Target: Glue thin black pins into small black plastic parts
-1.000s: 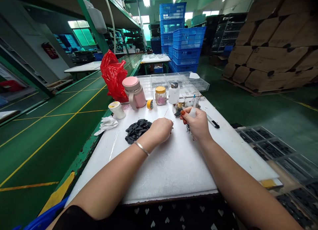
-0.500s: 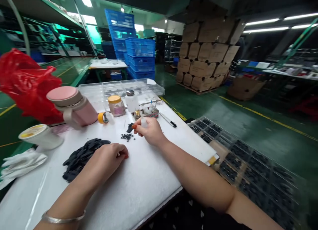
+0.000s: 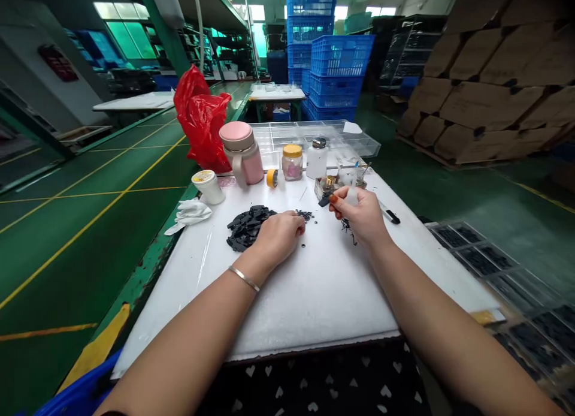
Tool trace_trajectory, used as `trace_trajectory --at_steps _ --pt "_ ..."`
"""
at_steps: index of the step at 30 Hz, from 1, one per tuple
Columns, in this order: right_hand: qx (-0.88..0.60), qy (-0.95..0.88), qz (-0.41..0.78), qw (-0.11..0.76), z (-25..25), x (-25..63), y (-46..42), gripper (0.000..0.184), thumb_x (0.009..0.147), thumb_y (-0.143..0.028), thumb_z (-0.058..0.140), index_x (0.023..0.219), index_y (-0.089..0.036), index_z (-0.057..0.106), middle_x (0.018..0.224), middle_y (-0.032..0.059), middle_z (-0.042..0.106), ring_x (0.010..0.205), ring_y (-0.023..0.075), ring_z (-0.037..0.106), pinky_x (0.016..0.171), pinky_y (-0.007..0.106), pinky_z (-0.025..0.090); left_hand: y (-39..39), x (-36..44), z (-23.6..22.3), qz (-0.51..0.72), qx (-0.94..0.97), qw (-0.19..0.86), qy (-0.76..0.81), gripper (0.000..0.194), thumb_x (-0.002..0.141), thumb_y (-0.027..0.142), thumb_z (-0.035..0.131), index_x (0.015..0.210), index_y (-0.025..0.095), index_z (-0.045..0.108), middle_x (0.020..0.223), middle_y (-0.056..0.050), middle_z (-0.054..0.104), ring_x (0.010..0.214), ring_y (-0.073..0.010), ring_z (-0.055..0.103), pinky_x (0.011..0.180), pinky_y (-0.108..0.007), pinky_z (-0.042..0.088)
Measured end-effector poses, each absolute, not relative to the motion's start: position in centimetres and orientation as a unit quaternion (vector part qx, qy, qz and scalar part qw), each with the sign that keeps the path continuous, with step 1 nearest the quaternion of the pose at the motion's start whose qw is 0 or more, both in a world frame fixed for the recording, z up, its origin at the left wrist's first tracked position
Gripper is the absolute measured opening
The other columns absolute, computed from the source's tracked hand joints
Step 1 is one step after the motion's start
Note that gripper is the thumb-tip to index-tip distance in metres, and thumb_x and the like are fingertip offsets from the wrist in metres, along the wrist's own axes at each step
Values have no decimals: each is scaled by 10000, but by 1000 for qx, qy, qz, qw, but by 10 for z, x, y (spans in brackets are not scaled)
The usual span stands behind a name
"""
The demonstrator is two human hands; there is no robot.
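My left hand (image 3: 281, 236) rests on the white table (image 3: 309, 296) beside a pile of flat black pieces (image 3: 249, 224). Its fingers are curled together at several small black rings (image 3: 305, 215); whatever lies between the fingertips is hidden. Raised a little to the right, my right hand (image 3: 363, 218) is closed around a small translucent white bottle (image 3: 352, 196). A flat black piece (image 3: 324, 199) shows at its fingertips; I cannot tell if they grip it. Thin black bits (image 3: 348, 227) lie under this hand.
Behind the hands stand a pink mug (image 3: 251, 161), a yellow-lidded jar (image 3: 292, 163), a white pump bottle (image 3: 317, 159) and a clear divided tray (image 3: 287, 131). White gloves (image 3: 191, 214) and a white tub (image 3: 209, 188) are left. A cutter knife (image 3: 390, 214) lies right.
The view has swung left. My left hand has moved forward to the small rings. My right hand still holds the bottle, and thin black bits now show beneath it.
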State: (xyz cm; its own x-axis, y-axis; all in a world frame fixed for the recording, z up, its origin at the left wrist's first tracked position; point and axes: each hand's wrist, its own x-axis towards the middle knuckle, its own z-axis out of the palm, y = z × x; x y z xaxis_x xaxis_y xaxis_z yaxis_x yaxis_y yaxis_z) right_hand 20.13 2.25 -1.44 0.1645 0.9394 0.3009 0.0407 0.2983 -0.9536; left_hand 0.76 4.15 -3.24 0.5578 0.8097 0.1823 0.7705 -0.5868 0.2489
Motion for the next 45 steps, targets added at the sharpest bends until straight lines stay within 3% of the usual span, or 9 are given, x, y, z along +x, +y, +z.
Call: trace_trajectory --at_steps 5,10,20,30,37,40,45 --pt "-462 -532 367 608 -13 201 21 400 672 -534 824 698 -180 640 591 9 636 495 116 495 486 261 400 44 8 -32 168 865 46 471 277 874 134 514 1023 241 721 1017 -45 698 913 -231 652 705 -301 453" --pt "-471 -524 363 610 -10 200 20 425 642 -564 832 692 -186 645 590 15 634 496 129 494 487 280 398 49 14 -36 142 879 38 453 308 879 126 503 1043 244 735 1067 -54 693 956 -235 645 722 -301 467" --pt "-461 -531 365 610 -10 199 20 425 636 -566 832 679 -190 639 580 11 622 474 128 488 480 282 381 45 14 -30 133 882 60 448 236 821 103 521 822 224 723 953 -34 705 847 -218 644 650 -296 429" --pt "-463 -543 358 603 -11 198 20 420 657 -556 829 689 -180 643 585 14 624 482 122 487 482 275 382 36 9 -25 117 876 168 437 250 739 58 513 732 229 696 826 -21 723 778 -211 649 704 -315 449" --pt "-465 -549 356 596 -12 200 19 439 655 -562 830 701 -167 646 590 11 628 490 108 492 482 257 390 36 9 -22 162 863 195 438 186 780 118 560 753 222 712 834 -25 724 781 -204 634 701 -320 441" --pt "-465 -556 364 585 -11 200 18 434 657 -546 836 702 -158 646 589 11 630 489 103 498 479 248 391 37 5 -16 251 820 279 432 170 829 162 568 855 217 726 878 -32 736 784 -184 635 729 -309 471" --pt "-459 -593 377 543 -13 194 17 422 681 -532 824 681 -151 643 585 5 614 484 97 496 477 244 389 36 -3 -6 386 643 539 384 282 901 399 583 1019 158 666 957 -93 730 810 -167 659 601 -232 506"
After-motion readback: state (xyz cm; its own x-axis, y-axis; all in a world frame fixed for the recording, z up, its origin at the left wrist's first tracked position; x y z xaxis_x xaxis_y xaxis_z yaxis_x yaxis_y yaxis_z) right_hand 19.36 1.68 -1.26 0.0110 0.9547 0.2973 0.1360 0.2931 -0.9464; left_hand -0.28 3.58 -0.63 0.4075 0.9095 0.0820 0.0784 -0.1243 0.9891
